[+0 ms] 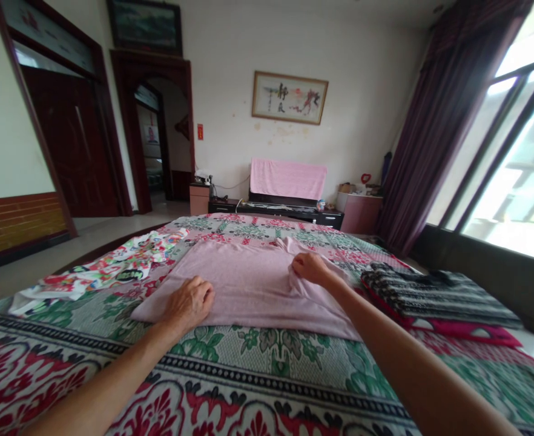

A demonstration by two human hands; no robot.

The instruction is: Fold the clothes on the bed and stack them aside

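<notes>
A pale pink garment lies spread flat on the patterned bedspread. My left hand rests on its near left corner, fingers curled down against the fabric. My right hand is closed in a pinch on a fold of the pink garment at its right side, lifting the cloth slightly.
A white floral garment lies crumpled at the left of the bed. A folded striped dark cloth sits on a red one at the right. Beyond the bed stand a low dark cabinet with a pink towel, a doorway at left, and windows at right.
</notes>
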